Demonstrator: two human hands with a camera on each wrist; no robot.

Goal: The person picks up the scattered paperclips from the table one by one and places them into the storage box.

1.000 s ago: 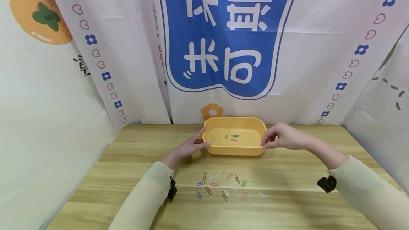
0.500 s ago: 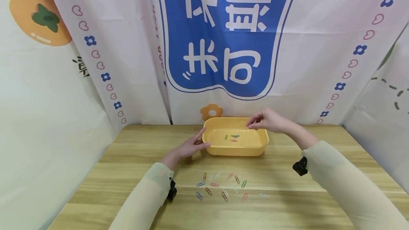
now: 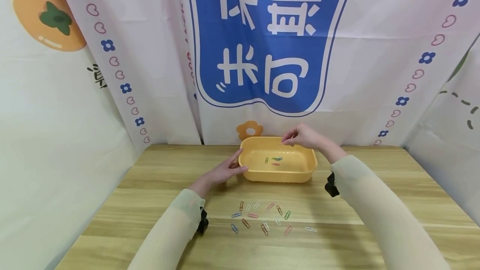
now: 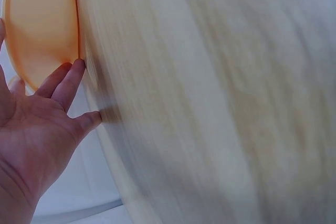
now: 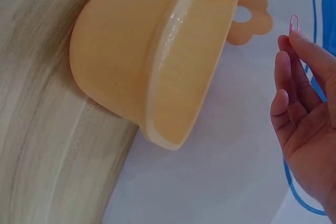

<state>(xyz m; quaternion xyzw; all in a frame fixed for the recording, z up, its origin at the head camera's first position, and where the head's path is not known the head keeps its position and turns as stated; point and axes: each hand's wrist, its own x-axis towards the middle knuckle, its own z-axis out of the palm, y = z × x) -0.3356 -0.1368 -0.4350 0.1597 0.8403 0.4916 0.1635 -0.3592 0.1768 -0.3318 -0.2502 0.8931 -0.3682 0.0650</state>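
Note:
My right hand [image 3: 304, 136] is above the far rim of a yellow plastic bin [image 3: 277, 177], pinching a pink paper clip [image 5: 294, 23] between thumb and index finger. In the right wrist view the clip's looped end points up, apart from the bin. My left hand [image 3: 222, 172] rests against the bin's left end, its fingers fairly straight and spread. In the left wrist view, the fingertips [image 4: 76, 66] are at the bin's wall. Inside the bin lie a green paper clip [image 3: 266, 160], a pink one [image 3: 275, 164], and some green and blue ones close together.
Several loose paper clips in white, red, brown, blue, pink and green lie on the wooden table [image 3: 150, 236] in front of the bin. A white paper clip [image 3: 311, 229] lies apart at their right. A printed curtain [image 3: 168, 116] hangs right behind the bin.
My right hand has moved from the bin's front right corner, up and leftward to above its far rim. The left hand has stayed at the bin's left end.

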